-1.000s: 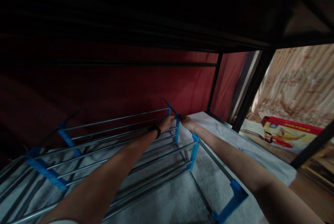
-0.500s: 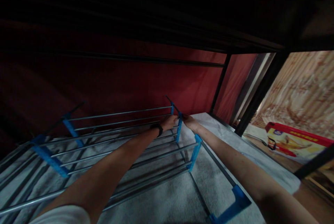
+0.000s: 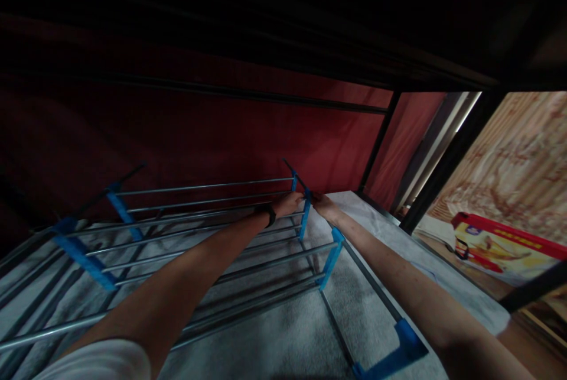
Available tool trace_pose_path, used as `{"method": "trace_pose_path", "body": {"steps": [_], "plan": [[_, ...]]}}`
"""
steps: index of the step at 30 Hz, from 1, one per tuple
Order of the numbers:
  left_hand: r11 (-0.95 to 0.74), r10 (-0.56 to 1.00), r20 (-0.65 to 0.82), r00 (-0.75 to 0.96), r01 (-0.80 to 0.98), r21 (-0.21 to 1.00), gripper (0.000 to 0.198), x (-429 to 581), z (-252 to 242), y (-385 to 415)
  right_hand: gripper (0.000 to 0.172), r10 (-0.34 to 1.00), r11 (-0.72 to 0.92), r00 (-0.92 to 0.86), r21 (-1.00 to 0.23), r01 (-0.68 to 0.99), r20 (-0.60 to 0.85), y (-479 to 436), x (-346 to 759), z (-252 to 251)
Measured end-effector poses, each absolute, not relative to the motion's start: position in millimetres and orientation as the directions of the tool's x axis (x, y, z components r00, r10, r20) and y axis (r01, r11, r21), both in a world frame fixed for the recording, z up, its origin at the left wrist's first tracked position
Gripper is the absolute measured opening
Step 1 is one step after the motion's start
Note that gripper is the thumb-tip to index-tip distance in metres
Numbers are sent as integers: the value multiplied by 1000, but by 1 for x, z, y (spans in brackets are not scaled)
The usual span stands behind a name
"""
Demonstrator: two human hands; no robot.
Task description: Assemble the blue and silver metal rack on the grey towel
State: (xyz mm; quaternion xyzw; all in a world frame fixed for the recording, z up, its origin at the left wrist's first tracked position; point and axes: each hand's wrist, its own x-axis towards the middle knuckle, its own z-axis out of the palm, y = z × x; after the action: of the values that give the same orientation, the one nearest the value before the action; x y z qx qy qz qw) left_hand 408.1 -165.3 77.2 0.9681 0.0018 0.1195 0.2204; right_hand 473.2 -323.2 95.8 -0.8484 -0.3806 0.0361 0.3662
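A rack of grey metal tubes [image 3: 277,260] with blue plastic connectors lies in front of me on a pale fleecy cloth. My left hand [image 3: 291,204], a dark band on its wrist, reaches across the rack and closes round the end of a tube beside a blue connector [image 3: 305,217]. From the other side, my right hand [image 3: 324,206] has its fingers closed against the top of that same connector; its fingertips are in shadow and partly hidden. Nearer to me, another blue connector [image 3: 330,262] sits under my right forearm, and a blue corner piece [image 3: 396,350] joins the closest end frame.
Overhead is a dark bed-like frame, with a black post [image 3: 452,161] on the right. A red wall covering [image 3: 221,137] stands behind the rack. Beyond the post lies a red and yellow box [image 3: 505,247]. The pale cloth [image 3: 283,344] spreads beneath the rack.
The view has shifted slightly. Both hands stay at the same connector, with only a very small movement of the fingers; the rack keeps its place.
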Motion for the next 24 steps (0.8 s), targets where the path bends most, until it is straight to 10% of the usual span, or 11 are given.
{"method": "trace_pose_path", "body": {"steps": [24], "plan": [[-855, 52, 186, 981, -53, 516, 21, 411, 81, -165, 32, 644, -218, 727, -854, 472, 237, -316, 493, 70]]}}
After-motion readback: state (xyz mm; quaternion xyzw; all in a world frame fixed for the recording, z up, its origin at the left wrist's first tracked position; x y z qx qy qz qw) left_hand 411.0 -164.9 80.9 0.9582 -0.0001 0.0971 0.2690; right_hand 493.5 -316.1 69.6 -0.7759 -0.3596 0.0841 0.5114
